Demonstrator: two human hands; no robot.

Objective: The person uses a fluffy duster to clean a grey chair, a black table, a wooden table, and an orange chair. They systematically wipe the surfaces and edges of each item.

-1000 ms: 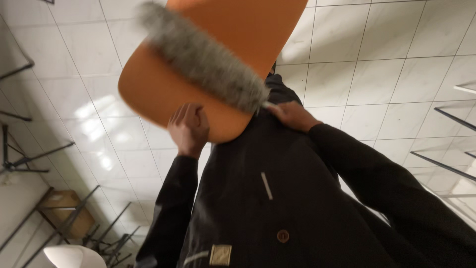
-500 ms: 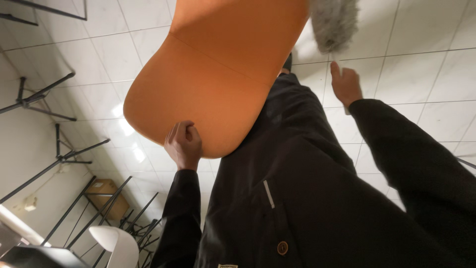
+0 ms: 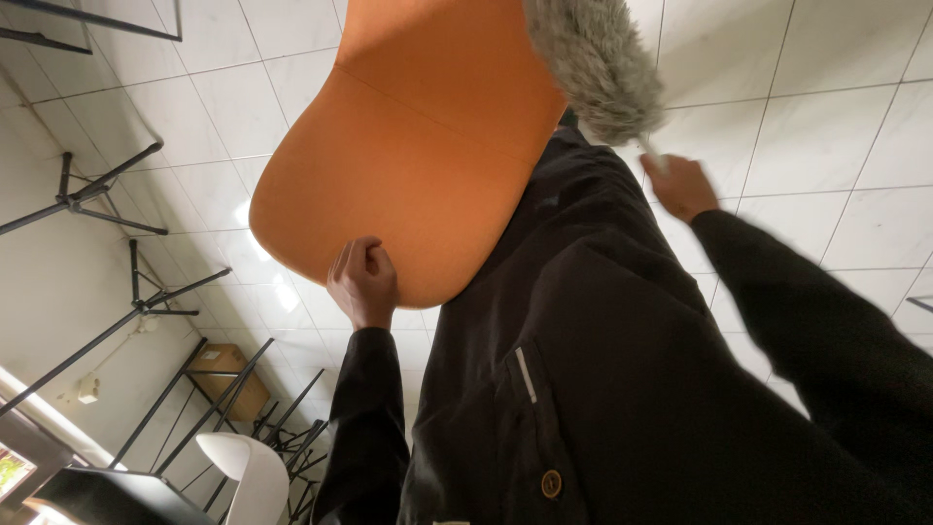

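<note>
Orange moulded chair shell (image 3: 408,146), top cut off, is gripped at its edge by the left hand (image 3: 363,282); blurred right hand (image 3: 682,185) clasps a fluffy grey duster (image 3: 595,60).

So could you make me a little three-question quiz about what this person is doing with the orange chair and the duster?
1. True or false: the left hand grips the edge of the orange chair seat.
2. Which hand holds the grey fluffy duster?
3. What is the floor made of? A) carpet B) white tiles C) wood

Key:
1. True: its fingers curl around the seat's lower rim.
2. The right hand, by the thin handle.
3. B, glossy white tiles.
</note>
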